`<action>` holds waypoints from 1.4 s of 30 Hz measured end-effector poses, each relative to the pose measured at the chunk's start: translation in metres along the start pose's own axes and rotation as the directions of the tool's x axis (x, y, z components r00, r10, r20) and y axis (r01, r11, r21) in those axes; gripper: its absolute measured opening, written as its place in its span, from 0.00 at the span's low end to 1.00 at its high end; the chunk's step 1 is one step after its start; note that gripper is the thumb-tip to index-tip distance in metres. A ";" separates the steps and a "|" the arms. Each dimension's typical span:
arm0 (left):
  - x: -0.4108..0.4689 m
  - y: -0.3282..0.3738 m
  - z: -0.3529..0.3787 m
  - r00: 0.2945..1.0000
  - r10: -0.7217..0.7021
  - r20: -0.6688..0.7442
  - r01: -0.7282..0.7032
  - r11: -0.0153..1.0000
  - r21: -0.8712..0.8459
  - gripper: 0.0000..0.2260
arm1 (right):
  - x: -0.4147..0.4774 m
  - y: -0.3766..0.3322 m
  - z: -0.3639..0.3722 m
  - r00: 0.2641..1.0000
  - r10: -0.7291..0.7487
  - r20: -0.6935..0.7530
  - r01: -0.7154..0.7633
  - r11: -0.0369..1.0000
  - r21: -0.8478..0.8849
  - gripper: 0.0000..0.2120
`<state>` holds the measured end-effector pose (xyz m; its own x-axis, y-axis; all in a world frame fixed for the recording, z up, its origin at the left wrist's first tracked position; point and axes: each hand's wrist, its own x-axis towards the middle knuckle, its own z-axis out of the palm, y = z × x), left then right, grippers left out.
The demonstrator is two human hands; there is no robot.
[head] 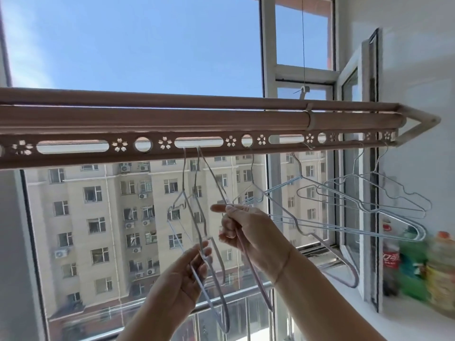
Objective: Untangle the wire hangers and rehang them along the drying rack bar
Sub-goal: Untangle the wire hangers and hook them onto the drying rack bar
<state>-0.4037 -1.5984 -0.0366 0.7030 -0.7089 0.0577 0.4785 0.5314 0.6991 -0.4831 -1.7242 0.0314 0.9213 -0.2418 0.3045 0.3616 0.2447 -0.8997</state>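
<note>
Two bare forearms are rising from the bottom edge, cut off before the elbows. The left hand [189, 274] is pinching the bend of one thin wire between its thumb and curled fingers. The right hand [246, 232], just above it, is curling round another wire, with its forefinger sticking straight out to the left. Both wires belong to the tangled hangers [183, 173], a knot of pale silvery-lilac loops hanging by their hooks from one long slot near the middle of the drying rack bar [98, 119]. The wires are crossing and fading into the beige apartment block [98, 217] beyond the glass, so the number of hangers in the knot is hard to make out.

The bar is running off the left edge. It is pinkish-brown, with smooth rounded rails above a flat strip pierced with slots, round holes and blossom cut-outs. Further right, the other hangers [301, 177] are dangling from separate holes, tilted and overlapping in front of the open window sash [369, 143]. On the white sill [357, 291] at the far right, some bottles [413, 267] are showing only as red, green and yellow blurs.
</note>
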 end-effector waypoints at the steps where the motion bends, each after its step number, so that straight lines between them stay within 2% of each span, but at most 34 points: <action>1: -0.001 0.000 0.000 1.000 0.008 0.001 -0.008 1.000 0.002 0.32 | 0.000 0.001 0.000 1.000 0.001 0.004 -0.001 1.000 0.007 0.14; 3: -0.004 0.001 0.001 1.000 0.008 0.002 -0.008 1.000 0.021 0.28 | 0.000 0.004 0.000 1.000 0.002 0.005 -0.002 1.000 0.016 0.14; 6: -0.007 0.002 0.002 0.999 0.024 -0.029 -0.023 0.999 0.023 0.08 | -0.003 0.009 -0.002 1.000 -0.011 0.010 0.011 1.000 0.013 0.14; 12: -0.007 0.003 -0.005 1.000 -0.006 -0.020 0.006 1.000 0.005 0.14 | -0.012 0.015 -0.003 0.999 -0.030 0.015 0.030 0.999 -0.011 0.14; 16: -0.002 -0.002 -0.013 0.999 -0.027 -0.045 0.028 0.999 0.016 0.19 | -0.022 0.023 -0.009 0.999 -0.028 -0.028 0.030 0.998 0.064 0.14; 21: 0.003 -0.010 -0.019 0.989 -0.147 0.003 0.147 0.988 -0.042 0.15 | -0.036 0.037 -0.019 0.996 -0.039 -0.080 0.046 0.996 0.078 0.14; 26: 0.008 -0.020 -0.030 0.991 -0.131 -0.015 0.131 0.991 -0.016 0.14 | -0.052 0.049 -0.028 0.990 -0.064 -0.126 0.075 0.994 0.079 0.13; 29: 0.011 -0.025 -0.026 0.978 -0.211 -0.002 0.210 0.976 0.060 0.11 | -0.067 0.059 -0.040 0.987 0.024 -0.157 -0.006 0.994 0.113 0.13; 31: 0.013 -0.030 -0.016 0.961 -0.278 -0.009 0.278 0.955 0.103 0.10 | -0.074 0.064 -0.052 0.964 0.111 -0.241 -0.075 0.985 0.153 0.13; 33: 0.016 -0.035 -0.009 0.954 -0.299 -0.012 0.299 0.949 0.104 0.13 | -0.076 0.065 -0.063 0.933 0.134 -0.333 -0.069 0.977 0.200 0.18; 36: 0.019 -0.038 -0.004 0.957 -0.288 0.036 0.287 0.958 0.012 0.15 | -0.067 0.058 -0.075 0.908 0.019 -0.418 0.052 0.986 0.157 0.23; 39: 0.021 -0.036 -0.003 0.965 -0.253 0.071 0.256 0.966 -0.035 0.15 | -0.057 0.050 -0.076 0.907 -0.111 -0.407 0.128 0.992 0.015 0.15; 42: 0.022 -0.033 0.001 0.962 -0.242 0.123 0.244 0.970 0.004 0.08 | -0.050 0.050 -0.074 0.891 -0.224 -0.395 0.160 0.969 -0.188 0.10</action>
<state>-0.4049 -1.6317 -0.0578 0.4961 -0.8679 -0.0265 0.6332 0.3408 0.6949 -0.5217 -1.7697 -0.0518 0.6836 -0.6409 0.3493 0.4710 0.0218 -0.8819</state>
